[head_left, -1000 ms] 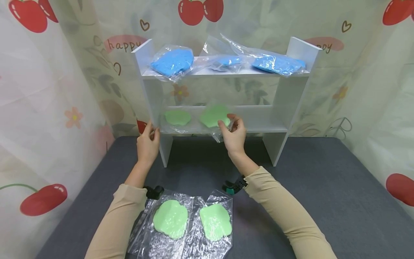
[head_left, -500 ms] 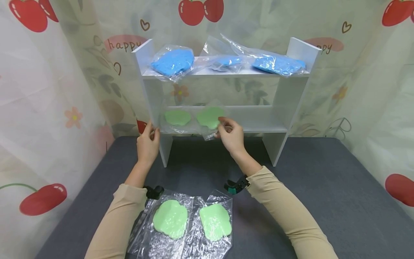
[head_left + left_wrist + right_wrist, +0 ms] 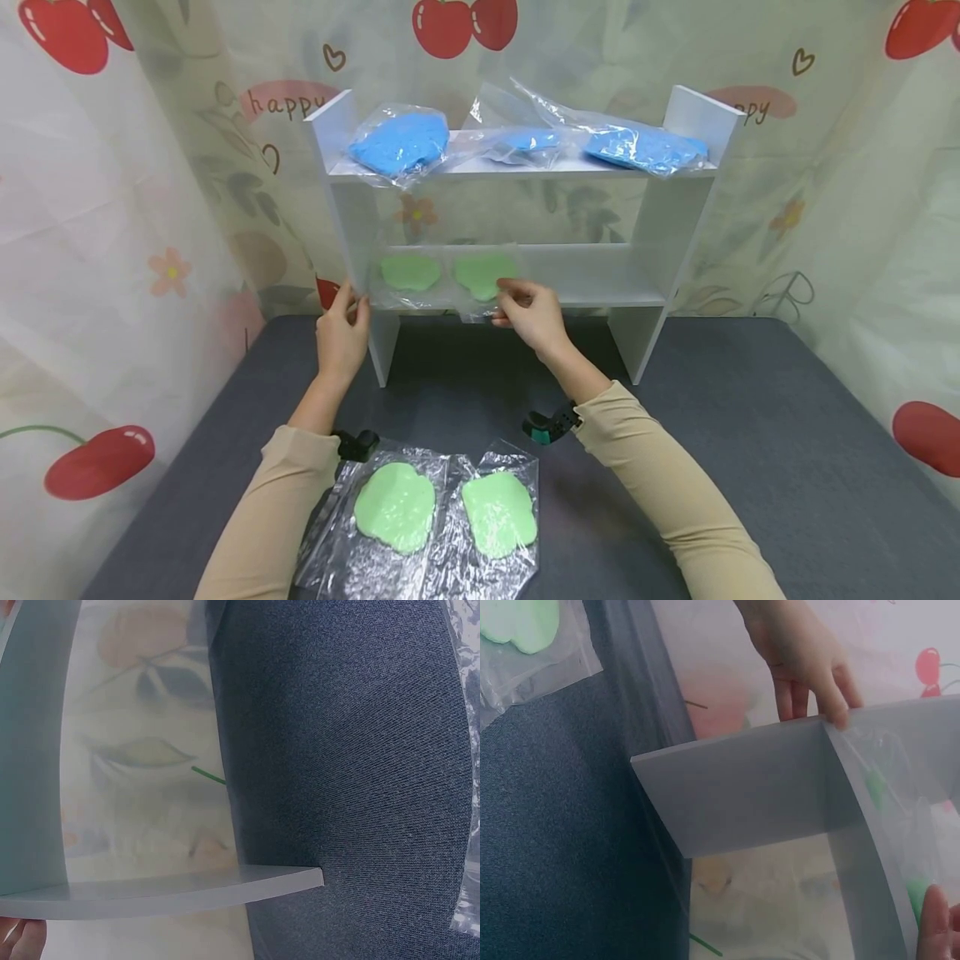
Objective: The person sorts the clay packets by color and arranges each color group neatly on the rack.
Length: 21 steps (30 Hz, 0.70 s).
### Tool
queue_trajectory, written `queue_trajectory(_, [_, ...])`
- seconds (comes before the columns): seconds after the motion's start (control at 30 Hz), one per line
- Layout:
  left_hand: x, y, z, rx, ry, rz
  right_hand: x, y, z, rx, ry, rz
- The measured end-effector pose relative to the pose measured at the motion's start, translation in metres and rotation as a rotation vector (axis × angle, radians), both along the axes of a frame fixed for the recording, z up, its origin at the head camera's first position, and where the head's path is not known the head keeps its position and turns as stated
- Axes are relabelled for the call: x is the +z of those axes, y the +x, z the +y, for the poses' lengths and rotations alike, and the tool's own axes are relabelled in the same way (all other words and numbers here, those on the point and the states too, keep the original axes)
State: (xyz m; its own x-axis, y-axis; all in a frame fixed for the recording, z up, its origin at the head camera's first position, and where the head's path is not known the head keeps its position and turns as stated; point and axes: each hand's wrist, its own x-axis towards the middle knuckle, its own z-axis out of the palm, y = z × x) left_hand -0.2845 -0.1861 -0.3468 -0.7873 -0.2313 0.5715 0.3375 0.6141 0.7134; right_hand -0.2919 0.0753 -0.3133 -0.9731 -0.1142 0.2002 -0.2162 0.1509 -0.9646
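Note:
A white two-tier shelf (image 3: 611,279) stands at the back of the table. My left hand (image 3: 341,337) grips its left side panel at middle-shelf height, thumb in front and fingers round the edge, as the right wrist view also shows. On that middle shelf my right hand (image 3: 534,321) pinches the front right corner of a clear plastic bag (image 3: 486,277) with a flat green piece inside. Left of it lies a similar green-filled bag (image 3: 410,273). In the right wrist view, only the right fingertips (image 3: 934,930) show beside the bag.
Several clear bags of blue material, one at the left end (image 3: 401,143), lie along the top shelf. Nearer on the dark table (image 3: 750,450) are flat clear bags holding two green pieces (image 3: 395,508). Patterned curtains (image 3: 97,250) enclose the back and sides.
The right hand has moved left and slightly down, bringing its green-filled bag flatter onto the middle shelf, closer to the other one. The left hand has stayed on the side panel.

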Motion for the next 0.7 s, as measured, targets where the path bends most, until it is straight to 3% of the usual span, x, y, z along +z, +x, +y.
queue_trajectory(0.37, [-0.0001, 0.0004, -0.0005, -0.001, -0.008, -0.013, 0.0072, 0.0019, -0.0007, 0.068, 0.071, -0.030])
queue_trajectory(0.7, [-0.0001, -0.0001, -0.0005, -0.001, -0.001, -0.019, 0.0074, 0.0035, 0.0033, 0.078, 0.053, -0.048])
